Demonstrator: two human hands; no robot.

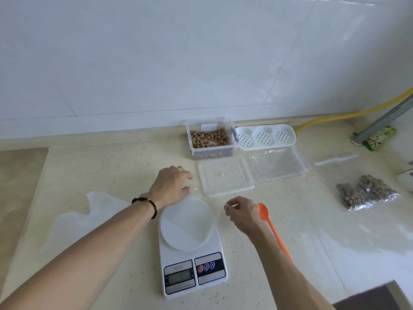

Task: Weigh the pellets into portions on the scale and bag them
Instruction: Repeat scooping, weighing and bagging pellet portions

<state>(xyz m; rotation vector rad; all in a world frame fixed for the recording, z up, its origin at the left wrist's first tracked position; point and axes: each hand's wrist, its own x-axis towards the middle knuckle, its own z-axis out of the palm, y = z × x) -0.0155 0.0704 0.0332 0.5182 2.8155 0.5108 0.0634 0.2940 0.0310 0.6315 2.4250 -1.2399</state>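
Observation:
A white digital scale (192, 262) with a round platform stands in the middle of the counter. Above its far edge I hold a thin clear bag (210, 199), which is barely visible. My left hand (172, 185) grips the bag's left edge and my right hand (242, 214) pinches its right edge between thumb and fingertip. A clear tub of brown pellets (210, 139) sits open by the wall. An orange spoon (269, 223) lies on the counter, partly under my right forearm. Two filled bags of pellets (366, 193) lie at the right.
A clear lid (225, 175) and an empty clear container (279, 164) lie behind the scale, with a white perforated tray (266, 136) at the wall. Spare clear bags (89, 211) lie at the left. A yellow hose (357, 113) and a green packet (377, 138) are at the far right.

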